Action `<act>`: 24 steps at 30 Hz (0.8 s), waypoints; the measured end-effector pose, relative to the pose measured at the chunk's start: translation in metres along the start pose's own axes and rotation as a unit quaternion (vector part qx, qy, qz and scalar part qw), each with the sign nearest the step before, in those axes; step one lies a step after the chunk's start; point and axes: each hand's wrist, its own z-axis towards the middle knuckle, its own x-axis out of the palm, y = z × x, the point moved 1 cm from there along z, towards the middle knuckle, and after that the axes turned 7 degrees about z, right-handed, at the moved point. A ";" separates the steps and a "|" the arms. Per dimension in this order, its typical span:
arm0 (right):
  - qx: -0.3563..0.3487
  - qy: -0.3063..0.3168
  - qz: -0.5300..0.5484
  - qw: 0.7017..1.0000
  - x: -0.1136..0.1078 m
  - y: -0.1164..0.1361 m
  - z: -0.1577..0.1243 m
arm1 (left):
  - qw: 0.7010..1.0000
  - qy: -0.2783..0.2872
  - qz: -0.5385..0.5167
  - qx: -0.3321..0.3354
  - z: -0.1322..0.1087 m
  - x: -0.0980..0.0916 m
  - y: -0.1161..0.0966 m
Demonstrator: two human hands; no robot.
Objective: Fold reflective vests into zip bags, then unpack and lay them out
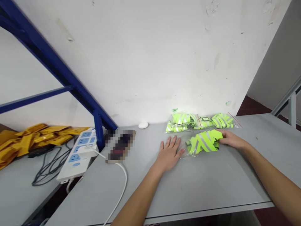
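Observation:
A folded neon-yellow reflective vest in a clear plastic bag (204,142) lies on the grey table (211,185). My left hand (169,153) rests flat and open on the table, its fingertips on the bag's left edge. My right hand (231,139) grips the bag's right end. Behind it, by the wall, lie two more bagged reflective vests (180,122) (221,120).
A small white round object (143,125) sits by the wall. A phone (121,146) with a white cable (121,191) lies at the table's left. A white power strip (78,155), black cords and yellow bags (28,136) lie on the lower left surface beside a blue steel frame (70,83).

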 end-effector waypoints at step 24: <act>0.031 -0.189 0.094 0.977 -0.031 -0.025 0.001 | 0.999 0.005 -0.025 0.022 -0.009 -0.004 -0.012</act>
